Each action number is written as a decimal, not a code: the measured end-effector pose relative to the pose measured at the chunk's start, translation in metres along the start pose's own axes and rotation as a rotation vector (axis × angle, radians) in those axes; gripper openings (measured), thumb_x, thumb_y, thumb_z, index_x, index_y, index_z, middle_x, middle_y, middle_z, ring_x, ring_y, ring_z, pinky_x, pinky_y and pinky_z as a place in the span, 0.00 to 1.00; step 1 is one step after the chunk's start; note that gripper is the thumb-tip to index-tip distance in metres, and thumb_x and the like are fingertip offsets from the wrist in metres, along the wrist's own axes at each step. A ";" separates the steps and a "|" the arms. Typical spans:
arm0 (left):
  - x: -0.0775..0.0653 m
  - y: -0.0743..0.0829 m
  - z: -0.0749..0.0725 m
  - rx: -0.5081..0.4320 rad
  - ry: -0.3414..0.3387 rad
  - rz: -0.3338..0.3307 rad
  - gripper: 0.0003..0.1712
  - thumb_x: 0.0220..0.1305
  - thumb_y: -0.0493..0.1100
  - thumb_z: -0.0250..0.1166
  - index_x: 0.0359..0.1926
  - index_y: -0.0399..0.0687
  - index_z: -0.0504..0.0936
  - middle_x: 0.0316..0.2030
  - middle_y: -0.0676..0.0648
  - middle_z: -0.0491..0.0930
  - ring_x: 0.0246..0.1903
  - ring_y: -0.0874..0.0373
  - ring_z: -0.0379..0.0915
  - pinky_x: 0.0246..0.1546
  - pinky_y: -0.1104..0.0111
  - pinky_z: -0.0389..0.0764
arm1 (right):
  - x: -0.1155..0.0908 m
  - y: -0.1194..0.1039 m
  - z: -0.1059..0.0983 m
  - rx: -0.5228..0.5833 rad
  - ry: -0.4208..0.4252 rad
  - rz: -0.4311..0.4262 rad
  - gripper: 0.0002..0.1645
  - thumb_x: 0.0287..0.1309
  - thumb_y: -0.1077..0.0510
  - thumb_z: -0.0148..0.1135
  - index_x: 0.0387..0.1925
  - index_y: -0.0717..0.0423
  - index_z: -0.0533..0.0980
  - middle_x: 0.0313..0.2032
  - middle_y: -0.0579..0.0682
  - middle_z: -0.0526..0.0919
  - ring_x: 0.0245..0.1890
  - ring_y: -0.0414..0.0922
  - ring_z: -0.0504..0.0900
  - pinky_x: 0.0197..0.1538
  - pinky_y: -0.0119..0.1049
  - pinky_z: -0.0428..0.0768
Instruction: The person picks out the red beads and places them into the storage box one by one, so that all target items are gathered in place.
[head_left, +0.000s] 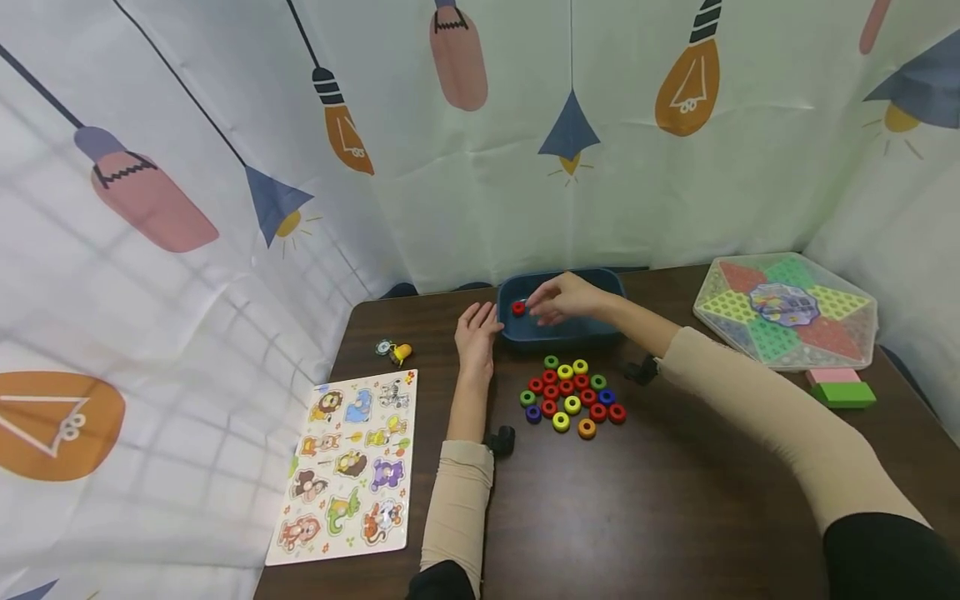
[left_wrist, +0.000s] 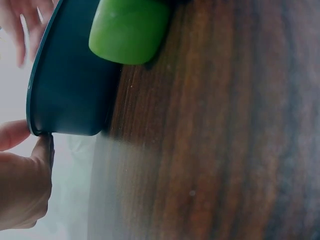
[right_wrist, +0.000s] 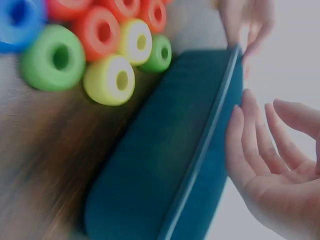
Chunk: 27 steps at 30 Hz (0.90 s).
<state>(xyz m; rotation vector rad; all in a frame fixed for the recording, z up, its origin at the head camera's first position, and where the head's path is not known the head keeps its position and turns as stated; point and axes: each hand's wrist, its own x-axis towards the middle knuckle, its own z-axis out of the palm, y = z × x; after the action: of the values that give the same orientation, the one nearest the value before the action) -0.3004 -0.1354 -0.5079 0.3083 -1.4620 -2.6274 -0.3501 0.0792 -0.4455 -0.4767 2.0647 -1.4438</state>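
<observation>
A dark blue plastic bin [head_left: 558,340] stands near the back of the table, with a red ring-shaped bead [head_left: 518,308] inside at its left. My left hand [head_left: 476,337] is at the bin's left end; in the left wrist view its thumb and a finger [left_wrist: 44,150] pinch the rim. Over the bin, my right hand [head_left: 566,298] has loosely extended fingers [right_wrist: 250,135] with nothing between them, its fingertips close to the red bead. In front of the bin lie several ring-shaped beads [head_left: 566,387] in red, yellow, green, blue and orange.
An animal puzzle board [head_left: 348,467] lies at the left, behind it a small yellow toy [head_left: 401,353]. A hexagonal checkers board [head_left: 786,310] is at the back right, with pink and green blocks [head_left: 843,394] by its front edge. A patterned curtain [head_left: 480,208] hangs behind the table.
</observation>
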 end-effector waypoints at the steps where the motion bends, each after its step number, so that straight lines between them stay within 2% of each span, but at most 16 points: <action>1: 0.000 0.001 0.000 -0.002 -0.002 -0.003 0.40 0.56 0.15 0.56 0.68 0.40 0.59 0.67 0.34 0.65 0.64 0.48 0.68 0.64 0.57 0.70 | -0.009 -0.002 0.001 -0.025 -0.012 -0.011 0.17 0.66 0.61 0.60 0.54 0.61 0.78 0.53 0.64 0.81 0.44 0.52 0.86 0.53 0.52 0.82; 4: 0.001 0.003 -0.001 -0.012 -0.015 -0.013 0.41 0.56 0.15 0.56 0.69 0.39 0.58 0.68 0.33 0.63 0.65 0.48 0.66 0.65 0.56 0.69 | -0.035 -0.004 0.003 -0.090 -0.050 -0.028 0.15 0.66 0.61 0.60 0.52 0.59 0.79 0.50 0.60 0.83 0.44 0.51 0.86 0.50 0.50 0.83; 7: 0.003 0.003 -0.003 -0.014 -0.019 -0.011 0.42 0.57 0.16 0.56 0.70 0.39 0.57 0.69 0.33 0.61 0.66 0.48 0.66 0.66 0.55 0.67 | -0.057 0.000 0.007 -0.140 -0.083 -0.025 0.16 0.65 0.61 0.61 0.53 0.61 0.79 0.48 0.60 0.84 0.44 0.55 0.85 0.50 0.53 0.83; 11: 0.003 0.003 -0.004 -0.008 -0.009 0.001 0.40 0.57 0.16 0.55 0.68 0.41 0.59 0.69 0.32 0.61 0.65 0.49 0.67 0.67 0.55 0.66 | -0.079 0.018 0.012 -0.197 -0.103 -0.007 0.16 0.64 0.61 0.62 0.51 0.62 0.80 0.46 0.61 0.85 0.43 0.58 0.85 0.48 0.55 0.83; 13: 0.003 0.002 -0.004 -0.002 -0.002 0.006 0.39 0.57 0.16 0.55 0.68 0.40 0.60 0.68 0.32 0.62 0.65 0.48 0.68 0.67 0.54 0.67 | -0.087 0.029 0.014 -0.258 -0.093 -0.016 0.15 0.62 0.62 0.64 0.50 0.61 0.81 0.44 0.59 0.86 0.40 0.55 0.85 0.45 0.52 0.84; 17: 0.003 0.000 -0.005 0.005 0.010 0.021 0.38 0.57 0.15 0.55 0.67 0.39 0.61 0.67 0.31 0.64 0.63 0.48 0.69 0.66 0.55 0.68 | -0.096 0.048 0.019 -0.421 -0.053 -0.094 0.15 0.57 0.62 0.68 0.47 0.55 0.83 0.43 0.49 0.87 0.41 0.43 0.85 0.42 0.40 0.85; 19: 0.003 -0.001 -0.004 0.005 0.012 0.022 0.38 0.56 0.15 0.55 0.67 0.39 0.61 0.67 0.30 0.63 0.63 0.48 0.70 0.65 0.55 0.69 | -0.098 0.054 0.021 -0.475 -0.038 -0.143 0.15 0.56 0.62 0.69 0.47 0.53 0.84 0.43 0.47 0.87 0.43 0.40 0.85 0.43 0.36 0.84; 22: 0.003 -0.002 -0.003 0.006 0.008 0.017 0.38 0.56 0.15 0.55 0.66 0.39 0.61 0.67 0.30 0.63 0.63 0.49 0.70 0.64 0.56 0.70 | -0.100 0.060 0.024 -0.512 -0.013 -0.183 0.15 0.54 0.61 0.71 0.45 0.51 0.85 0.42 0.45 0.88 0.42 0.38 0.85 0.42 0.33 0.84; 27: 0.002 -0.003 0.000 0.006 0.012 0.014 0.39 0.55 0.15 0.56 0.66 0.39 0.61 0.66 0.31 0.66 0.62 0.49 0.71 0.63 0.57 0.72 | -0.098 0.064 0.030 -0.579 0.032 -0.215 0.14 0.50 0.58 0.74 0.42 0.48 0.85 0.39 0.43 0.88 0.34 0.35 0.83 0.36 0.32 0.83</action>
<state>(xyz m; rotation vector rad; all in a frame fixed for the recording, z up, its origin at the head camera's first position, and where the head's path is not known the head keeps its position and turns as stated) -0.3021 -0.1343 -0.5111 0.3126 -1.4636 -2.6067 -0.2529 0.1369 -0.4885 -0.9299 2.5119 -0.9388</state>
